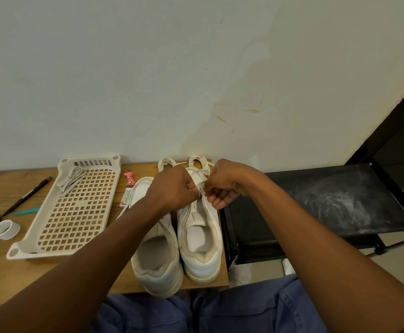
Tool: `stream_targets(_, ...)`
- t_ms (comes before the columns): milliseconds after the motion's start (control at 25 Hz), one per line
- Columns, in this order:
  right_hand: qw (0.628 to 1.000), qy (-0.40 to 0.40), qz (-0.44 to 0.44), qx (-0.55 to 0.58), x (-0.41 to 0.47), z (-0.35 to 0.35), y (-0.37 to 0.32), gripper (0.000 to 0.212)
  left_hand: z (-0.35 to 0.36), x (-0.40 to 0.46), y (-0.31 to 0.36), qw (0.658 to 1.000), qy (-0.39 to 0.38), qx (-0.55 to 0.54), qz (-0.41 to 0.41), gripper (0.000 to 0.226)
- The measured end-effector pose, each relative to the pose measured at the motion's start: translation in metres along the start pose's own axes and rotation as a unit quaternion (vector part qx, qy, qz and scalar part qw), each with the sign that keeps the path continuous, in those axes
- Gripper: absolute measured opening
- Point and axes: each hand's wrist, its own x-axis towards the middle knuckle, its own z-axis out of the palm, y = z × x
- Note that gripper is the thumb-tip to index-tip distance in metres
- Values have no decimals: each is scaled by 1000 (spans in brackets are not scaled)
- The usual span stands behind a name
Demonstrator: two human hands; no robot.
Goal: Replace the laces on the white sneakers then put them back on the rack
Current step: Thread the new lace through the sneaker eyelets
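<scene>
On wood table (8, 272), flat lace (199, 175) pinched

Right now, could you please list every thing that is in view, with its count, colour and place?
white sneakers: 2, side by side at table's right edge
lace being threaded: 1, white, on right sneaker
loose laces: 1 bundle, off-white, in tray
perforated tray: 1, cream, left of sneakers
pen: 1, black, far left
tape roll: 1, white, left of tray
wrapper: 1, red, between tray and sneakers
rack: 1, black, right of table
table: 1, wooden
left hand: pinches lace
right hand: pinches lace
</scene>
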Motion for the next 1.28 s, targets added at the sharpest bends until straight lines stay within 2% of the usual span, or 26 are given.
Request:
stream_targets(200, 999, -8, -8, -34, -4, 0, -1, 8, -6, 0, -2, 999, -11, -19, 24, 12)
stream_targets(320, 999, 20, -36, -17, -6, -1, -3, 15, -12, 0, -4, 999, 3, -28, 33, 8)
stream_targets(440, 991, 103, -78, 38, -10, -5, -4, 20, -16, -1, -9, 998, -24, 0, 63, 46)
stream_targets(520, 976, 115, -117, 143, -15, -7, -7, 20, -18, -1, -10, 995, -41, 62, 67, 71)
stream_targets(560, 957, 100, -143, 233, -17, -9, -10, 18, -19, 0, -10, 994, -50, 81, 62, 79)
stream_targets(640, 882, 65, -190, 427, -20, -18, -14, 16, -21, 0, -12, 993, -63, 86, 54, 86)
stream_targets(680, 858, 75, -206, 465, -20, -21, -14, 19, -22, 1, -13, 993, -71, 78, 50, 88)
stream_targets(720, 865, 112, -223, 435, -17, -23, -14, 20, -23, 0, -13, 994, -78, 68, 44, 92)
stream_targets(760, 896, 170, -243, 331, -13, -23, -12, 19, -23, 0, -13, 994, -82, 58, 37, 95)
stream_targets(800, 925, 226, -255, 168, -9, -20, -9, 18, -23, 0, -14, 995, -85, 48, 31, 98)
stream_targets(840, 937, 244, -251, -3, -6, -15, -6, 18, -22, 0, -14, 995, -87, 38, 28, 100)
stream_targets(880, 938, 217, -225, -152, -2, -10, -3, 19, -22, 1, -14, 995, -90, 29, 27, 100)
stream_targets(920, 934, 169, -188, -254, 0, -6, 0, 21, -21, 2, -15, 995, -91, 22, 28, 97)
stream_targets(960, 929, 129, -156, -310, 0, -4, 1, 22, -21, 3, -15, 995, -91, 18, 27, 95)
stream_targets(1040, 926, 101, -135, -339, -5, -5, 1, 19, -20, 4, -17, 995, -94, 16, 25, 95)
stream_targets(1120, 950, 111, -164, -242, -11, -10, -2, 26, -19, 5, -18, 995, -93, 22, 25, 97)
stream_targets(1200, 966, 141, -217, -5, -20, -14, -9, 19, -19, 6, -18, 995, -95, 26, 21, 98)
stream_targets(1280, 940, 123, -233, 216, -24, -18, -14, 10, -19, 6, -19, 994, -101, 22, 17, 99)
